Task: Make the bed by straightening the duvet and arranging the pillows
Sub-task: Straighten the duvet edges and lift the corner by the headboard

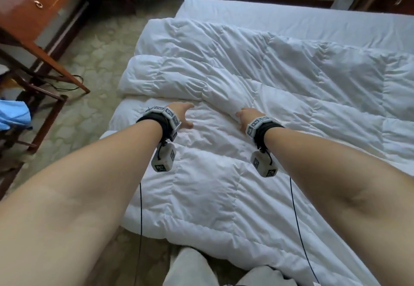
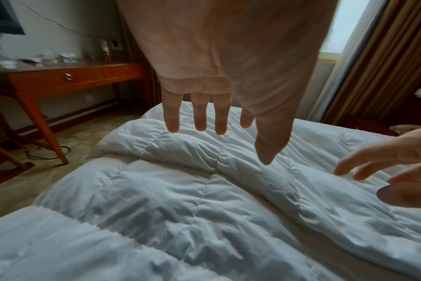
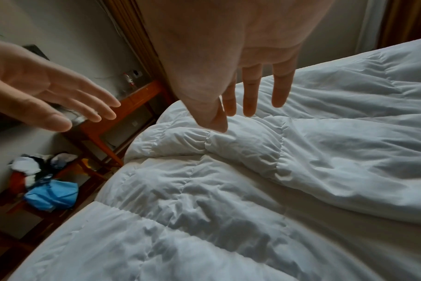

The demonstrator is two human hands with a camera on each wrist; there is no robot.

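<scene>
The white quilted duvet (image 1: 257, 110) lies spread over the bed (image 1: 291, 21), rumpled, with a thick fold running across it from the left edge toward the middle — its rolled end rests near the bed's left side. Beyond the fold a strip of bare white sheet shows at the far end of the mattress. No pillow is in view.

My left hand (image 1: 182, 115) is stretched out over the duvet just short of that fold, fingers (image 2: 172, 116) straight and slightly spread, thumb apart; it grips nothing. From the left wrist view the fingertips hang just above the ridge of the fold; I cannot tell whether they touch the cloth.

My right hand (image 1: 245, 117) is level with it, a little to the right, at the point where the fold bulges toward me. Its fingers (image 3: 280, 89) are likewise extended and loose — nothing is held. The thumb tip sits right at the fold's crest; contact is uncertain.

The two hands are near each other but apart.

To the left of the bed stands a wooden desk (image 1: 38, 14) on patterned carpet (image 1: 89, 66). A blue cloth (image 1: 15, 115) lies by the desk.
</scene>
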